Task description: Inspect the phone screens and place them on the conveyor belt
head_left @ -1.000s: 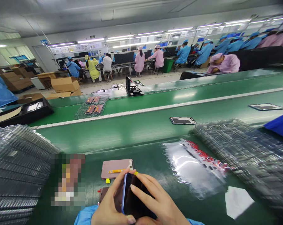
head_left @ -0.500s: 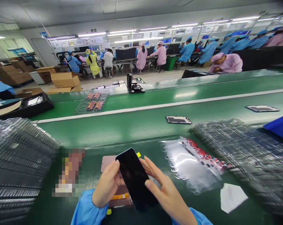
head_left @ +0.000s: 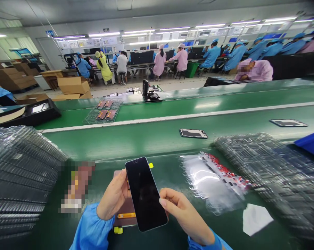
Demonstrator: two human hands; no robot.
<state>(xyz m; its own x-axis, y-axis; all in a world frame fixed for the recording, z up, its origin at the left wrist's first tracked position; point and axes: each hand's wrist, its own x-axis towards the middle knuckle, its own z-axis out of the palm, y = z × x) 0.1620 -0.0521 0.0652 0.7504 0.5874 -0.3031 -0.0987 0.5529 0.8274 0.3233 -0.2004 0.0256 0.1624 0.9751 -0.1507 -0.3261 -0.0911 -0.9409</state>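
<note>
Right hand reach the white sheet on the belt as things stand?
Probably yes. The right hand is close, with only green belt between it and the white sheet; the clear film lies farther up, off that path. It would likely have to leave the phone first.

Nothing readable in your view. Blue sign (head_left: 49,33) above the door (head_left: 46,55), far left: too small to read. Wall posters (head_left: 170,34) along the far wall: same, no legible text. Orange label (head_left: 126,215) on the pink panel (head_left: 122,206), near you: blurred, can't make out any characters.
</note>
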